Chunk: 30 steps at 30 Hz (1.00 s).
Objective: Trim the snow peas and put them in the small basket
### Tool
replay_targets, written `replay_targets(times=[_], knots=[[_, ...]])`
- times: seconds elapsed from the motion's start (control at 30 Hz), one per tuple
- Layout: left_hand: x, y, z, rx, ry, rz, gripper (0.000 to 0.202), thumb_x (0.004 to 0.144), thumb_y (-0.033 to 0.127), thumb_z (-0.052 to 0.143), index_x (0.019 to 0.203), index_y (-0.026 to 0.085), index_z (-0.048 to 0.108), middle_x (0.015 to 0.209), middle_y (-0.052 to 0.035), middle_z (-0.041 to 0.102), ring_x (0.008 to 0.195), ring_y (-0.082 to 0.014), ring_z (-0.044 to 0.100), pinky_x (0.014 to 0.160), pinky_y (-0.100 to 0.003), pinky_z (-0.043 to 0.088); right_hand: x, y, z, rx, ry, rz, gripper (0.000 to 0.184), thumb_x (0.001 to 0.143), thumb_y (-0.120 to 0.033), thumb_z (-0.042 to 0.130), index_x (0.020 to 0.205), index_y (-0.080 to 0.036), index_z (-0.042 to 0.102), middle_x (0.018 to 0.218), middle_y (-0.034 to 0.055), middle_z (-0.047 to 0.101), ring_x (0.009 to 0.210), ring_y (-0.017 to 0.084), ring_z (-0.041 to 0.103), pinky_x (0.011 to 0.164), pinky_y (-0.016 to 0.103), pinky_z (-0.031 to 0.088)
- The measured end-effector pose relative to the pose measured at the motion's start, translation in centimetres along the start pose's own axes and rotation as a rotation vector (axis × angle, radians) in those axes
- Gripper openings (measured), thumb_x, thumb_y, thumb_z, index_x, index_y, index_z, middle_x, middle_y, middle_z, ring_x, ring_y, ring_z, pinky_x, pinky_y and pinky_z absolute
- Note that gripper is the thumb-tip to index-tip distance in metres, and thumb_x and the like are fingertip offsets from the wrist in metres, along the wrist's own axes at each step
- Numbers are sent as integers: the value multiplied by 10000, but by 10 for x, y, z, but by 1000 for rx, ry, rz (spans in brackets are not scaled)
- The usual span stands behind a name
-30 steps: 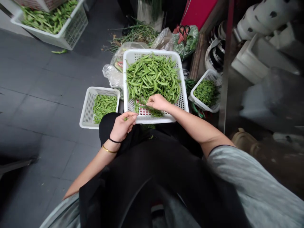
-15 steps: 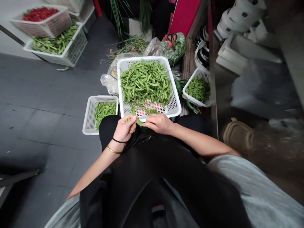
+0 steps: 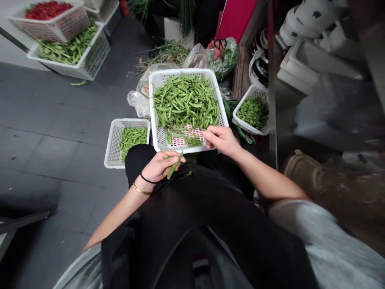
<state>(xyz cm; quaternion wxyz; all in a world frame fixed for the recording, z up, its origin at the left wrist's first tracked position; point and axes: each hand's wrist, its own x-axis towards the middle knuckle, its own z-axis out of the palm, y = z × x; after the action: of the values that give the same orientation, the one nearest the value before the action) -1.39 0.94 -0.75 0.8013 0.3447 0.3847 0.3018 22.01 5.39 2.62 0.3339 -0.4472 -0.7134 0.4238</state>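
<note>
My left hand [image 3: 164, 165] is closed on a green snap pea pod [image 3: 173, 167], held between thumb and fingers in front of the large basket. Over the front right of the large white basket [image 3: 224, 120], my right hand [image 3: 221, 139] has its fingers pinched together; what they hold, if anything, is too small to make out. It is close beside a small heap of green trimmings [image 3: 193, 140]. A large pile of snap peas [image 3: 186, 100] fills the back and middle of that basket. More pods [image 3: 134, 137] lie in a smaller white basket [image 3: 112, 148] to the left.
A basket of leafy greens [image 3: 252, 113] stands at the right beside a metal edge [image 3: 272, 100]. Scissors [image 3: 220, 43] lie on a bag of greens [image 3: 230, 56] behind. Stacked baskets with red chillies [image 3: 48, 10] and green pods [image 3: 64, 48] are at the back left.
My right hand has moved from the pod up and right, over the large basket. My left hand keeps a pod, now tilted more upright.
</note>
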Motion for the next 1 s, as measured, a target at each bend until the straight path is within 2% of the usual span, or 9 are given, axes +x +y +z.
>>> replay_targets(times=[0.1,0.27,0.37,0.5,0.6,0.7,0.87,0.93,1.0], knots=[[3,-1,0,18,-19,-4,314,721,388,716,823,92,692,520,-6,542,340,-23,307,335,-174,195,-2,-5,6,-420,-89,-321,309,905,-429,482,947,-142,588,915,96,612,790,161,574,695,279,457],[3,12,6,347,-84,55,325,780,437,641,771,112,662,491,21,477,377,-52,341,369,-193,256,0,-5,33,-698,-413,-532,223,948,-237,379,861,-147,564,751,57,574,705,155,540,643,274,407],[-2,22,13,794,-47,308,209,793,334,644,736,133,656,543,13,518,472,-77,433,480,-209,357,4,-3,40,-517,-404,-423,198,933,-228,382,801,-153,509,743,50,577,671,140,535,627,266,405],[-7,21,16,1038,180,651,148,842,261,574,838,156,678,731,-48,648,654,-133,581,632,-249,444,10,-1,43,44,-338,-15,232,952,-284,320,779,-182,435,567,-41,522,512,90,531,578,218,435],[-8,18,4,795,475,725,143,832,250,587,906,170,678,753,-47,664,598,-118,566,557,-228,435,19,12,35,241,-280,157,226,928,-346,362,786,-187,436,522,-68,503,448,86,523,516,203,432],[-6,23,-16,273,602,720,129,806,275,580,804,167,652,597,-8,598,408,-81,430,381,-200,323,35,38,21,47,-249,213,247,908,-327,402,717,-178,454,521,-53,511,464,85,516,538,205,430],[2,33,-33,-292,311,470,210,703,335,617,605,170,533,469,19,442,384,-93,400,320,-187,291,80,83,24,-586,-585,193,84,742,-172,624,821,-146,615,812,53,673,729,156,611,669,231,433],[4,30,-32,-335,229,376,165,678,325,652,707,176,586,493,21,477,384,-93,410,312,-179,291,99,95,40,-751,-575,246,182,713,-134,645,893,-119,641,928,123,688,812,194,625,706,244,438],[4,24,-30,-326,194,329,205,673,287,686,840,185,624,509,30,497,370,-77,392,314,-165,280,114,104,57,-825,-510,299,113,735,-95,612,839,-76,651,908,170,691,813,191,627,716,234,435]])
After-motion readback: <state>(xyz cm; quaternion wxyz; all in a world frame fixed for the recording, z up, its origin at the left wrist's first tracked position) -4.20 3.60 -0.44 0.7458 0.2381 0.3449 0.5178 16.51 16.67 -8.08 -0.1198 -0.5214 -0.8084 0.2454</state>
